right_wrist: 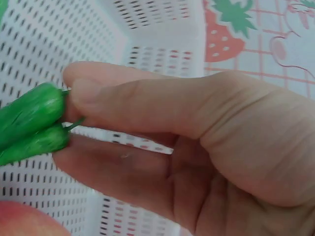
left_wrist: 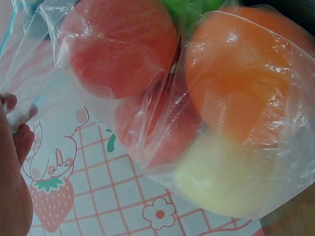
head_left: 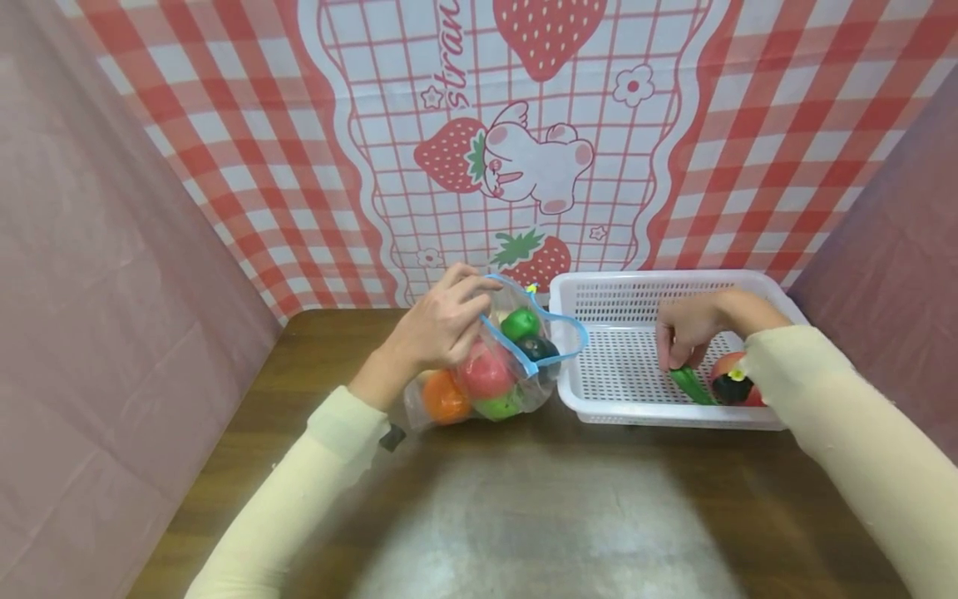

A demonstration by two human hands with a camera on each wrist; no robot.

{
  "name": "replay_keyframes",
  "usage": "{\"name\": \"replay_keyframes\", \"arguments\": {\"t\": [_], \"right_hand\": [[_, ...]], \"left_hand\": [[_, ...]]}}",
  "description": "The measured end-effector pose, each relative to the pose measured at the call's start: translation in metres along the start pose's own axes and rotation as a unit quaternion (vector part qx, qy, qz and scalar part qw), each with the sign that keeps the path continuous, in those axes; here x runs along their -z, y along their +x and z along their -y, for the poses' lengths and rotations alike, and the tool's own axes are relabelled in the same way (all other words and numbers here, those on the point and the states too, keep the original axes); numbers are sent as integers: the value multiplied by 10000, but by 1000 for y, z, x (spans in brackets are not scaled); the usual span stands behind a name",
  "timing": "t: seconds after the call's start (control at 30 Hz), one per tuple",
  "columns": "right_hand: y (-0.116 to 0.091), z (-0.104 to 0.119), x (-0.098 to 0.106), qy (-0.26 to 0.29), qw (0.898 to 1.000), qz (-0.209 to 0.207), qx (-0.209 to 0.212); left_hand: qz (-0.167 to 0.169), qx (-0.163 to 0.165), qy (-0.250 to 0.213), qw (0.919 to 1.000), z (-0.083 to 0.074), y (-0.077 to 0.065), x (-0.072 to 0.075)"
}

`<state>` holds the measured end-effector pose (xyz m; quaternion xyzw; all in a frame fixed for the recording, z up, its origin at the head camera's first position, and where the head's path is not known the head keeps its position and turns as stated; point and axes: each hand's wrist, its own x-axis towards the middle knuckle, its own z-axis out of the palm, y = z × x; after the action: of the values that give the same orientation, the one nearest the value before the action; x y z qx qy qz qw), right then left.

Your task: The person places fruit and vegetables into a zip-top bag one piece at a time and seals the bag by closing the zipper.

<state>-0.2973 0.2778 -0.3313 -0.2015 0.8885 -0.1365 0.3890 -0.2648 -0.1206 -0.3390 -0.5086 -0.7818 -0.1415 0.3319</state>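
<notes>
My left hand (head_left: 449, 320) grips the rim of a clear plastic bag (head_left: 576, 339) with a blue zip edge. Inside the bag are a red round fruit (head_left: 486, 372), an orange (head_left: 446, 398), a green bell pepper (head_left: 520, 323), a dark fruit (head_left: 535, 349) and a light green fruit (head_left: 497, 406). Over the white basket (head_left: 666, 279), my right hand (head_left: 692, 324) reaches down. Its thumb and fingers pinch two green chili peppers (right_wrist: 34, 115) at the stem end; their far ends run out of the right wrist view.
Red fruit (head_left: 726, 364) and a dark round piece (head_left: 732, 388) lie in the basket's right part, partly behind my right sleeve. The basket stands beside the bag on a wooden table (head_left: 539, 507). A strawberry-print cloth (head_left: 539, 158) hangs behind, with pink cloths at both sides.
</notes>
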Motion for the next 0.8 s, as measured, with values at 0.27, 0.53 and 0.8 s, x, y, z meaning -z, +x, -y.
{"name": "replay_keyframes", "arguments": {"t": [0.27, 0.53, 0.8], "right_hand": [[-7, 13, 15, 160, 9934, -1034, 478], [-19, 36, 24, 58, 9620, -2513, 1071], [-29, 62, 22, 434, 9027, -3926, 1703]], "left_hand": [[-14, -70, 81, 9999, 1, 1, -1], [1, -55, 79, 10000, 0, 1, -1], [5, -20, 115, 9999, 0, 1, -1]]}}
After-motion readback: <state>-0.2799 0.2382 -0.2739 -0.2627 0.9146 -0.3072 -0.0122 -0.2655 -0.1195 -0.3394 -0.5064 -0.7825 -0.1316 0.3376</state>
